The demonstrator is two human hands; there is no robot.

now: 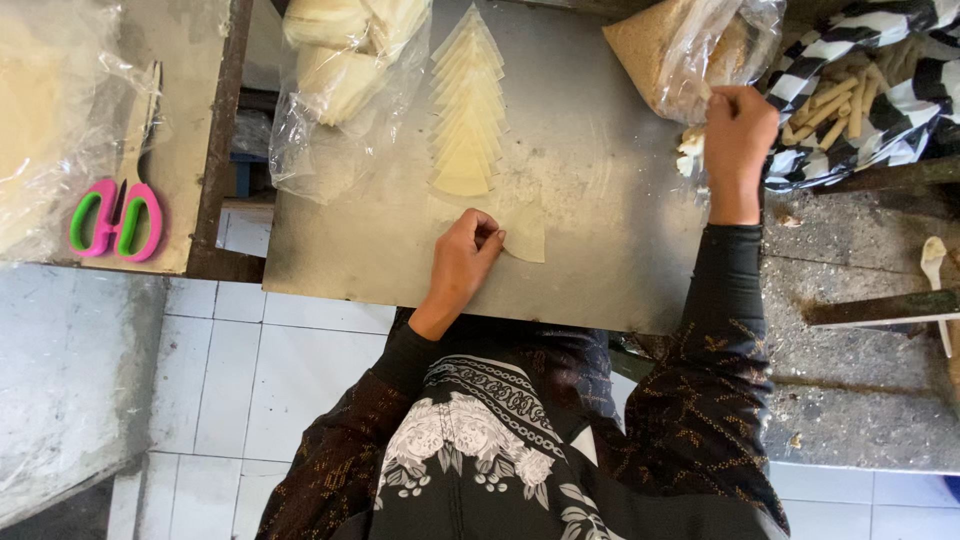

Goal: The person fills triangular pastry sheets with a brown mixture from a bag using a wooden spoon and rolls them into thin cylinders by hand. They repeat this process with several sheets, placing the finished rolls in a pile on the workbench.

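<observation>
Left hand [465, 255] pinches single wrapper sheet [525, 232] just below fanned wrapper stack [466, 110] — holds it flat; right hand [735, 135], right of stack, closed around filling [692, 150].

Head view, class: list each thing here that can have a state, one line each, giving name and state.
Left hand: fingers pinch single wrapper sheet, flat on board.
Right hand: closed, at filling.
Wrapper stack: fanned, overlapping.
Crumb bag: open.
Scissors: closed, lying flat.
Finished rolls: piled on striped cloth.

The left hand [465, 255] pinches a pale wrapper [527, 235]; the right hand [738, 135] grips white filling [690, 152].
</observation>
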